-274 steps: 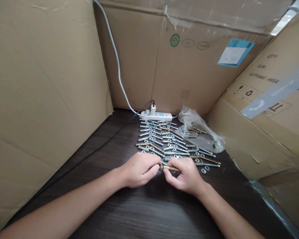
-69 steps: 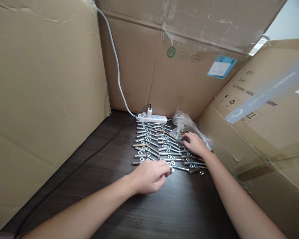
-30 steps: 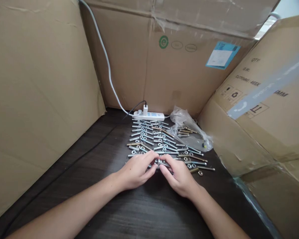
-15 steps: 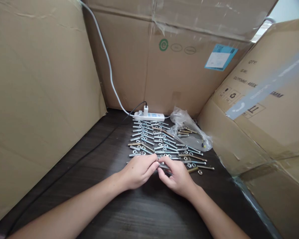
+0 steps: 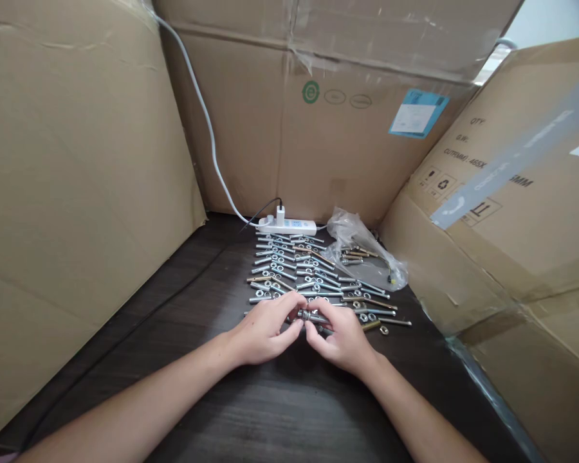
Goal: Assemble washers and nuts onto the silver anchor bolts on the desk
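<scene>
Cardboard boxes (image 5: 236, 122) hem the bench (image 5: 289, 411) at back, left and right. A power strip (image 5: 296, 226) lies along the back edge, rows of bolts (image 5: 328, 294) before it, a clear bag (image 5: 350, 226) near the back right corner. The right hand (image 5: 342, 331) pinches a metal bolt (image 5: 305, 315) at the rows' near end; the left hand (image 5: 265, 328) curls about one end, contact unclear. Both partly hide the nearest row.

Prob. a workshop or storage nook: big cardboard ctns (image 5: 357, 154) on 3 sides, pwr strip (image 5: 299, 227), dk wood-look tabletop (image 5: 270, 418) w/ rows of bolts (image 5: 328, 294) & nuts (image 5: 384, 330).
</scene>
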Tool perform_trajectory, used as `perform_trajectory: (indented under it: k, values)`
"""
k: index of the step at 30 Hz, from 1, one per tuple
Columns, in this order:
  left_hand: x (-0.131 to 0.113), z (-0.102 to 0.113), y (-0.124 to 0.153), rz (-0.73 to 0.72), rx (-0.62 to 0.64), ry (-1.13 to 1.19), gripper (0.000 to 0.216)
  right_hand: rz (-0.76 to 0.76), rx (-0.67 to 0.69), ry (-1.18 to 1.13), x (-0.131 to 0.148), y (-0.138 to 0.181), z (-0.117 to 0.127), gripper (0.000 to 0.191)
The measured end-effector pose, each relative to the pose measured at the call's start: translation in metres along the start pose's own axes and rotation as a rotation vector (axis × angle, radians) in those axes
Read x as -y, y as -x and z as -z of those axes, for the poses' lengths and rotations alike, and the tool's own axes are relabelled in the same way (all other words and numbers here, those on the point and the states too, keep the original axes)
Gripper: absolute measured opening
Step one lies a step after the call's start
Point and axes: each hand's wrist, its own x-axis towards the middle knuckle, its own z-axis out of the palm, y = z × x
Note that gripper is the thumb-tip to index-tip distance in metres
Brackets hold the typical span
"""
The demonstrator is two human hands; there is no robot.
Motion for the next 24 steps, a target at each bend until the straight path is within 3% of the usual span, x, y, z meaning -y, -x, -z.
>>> perform_trajectory:
  k: [7,14,17,20,24]
  values:
    - [0.0045,-0.0034,-0.0021,0.015,-0.003,-0.002,0.014,0.017,-0.03,0.018,0.0007,0.0002,-0.0005,0.015]
    - [0.0067,-0.0061,-0.0044,0.024,0.015,-0.003,0.033,0.071,-0.022,0.007,0.0029,-0.0004,0.0008,0.011]
    - [0.0049,-0.0053,-0.0024,0.023,-0.058,0.046,0.023,0.057,-0.035,0.004,0.0015,-0.0003,0.0007,0.015]
    - [0.0035,-0.0034,0.0008,-0.056,-0.123,0.095,0.014,0.038,-0.034,-0.004,0.0002,-0.0002,0.0011,0.018]
    - [0.004,-0.0024,0.002,-0.162,-0.075,0.05,0.02,0.028,-0.004,-0.014,0.0011,-0.0005,0.0031,0.016]
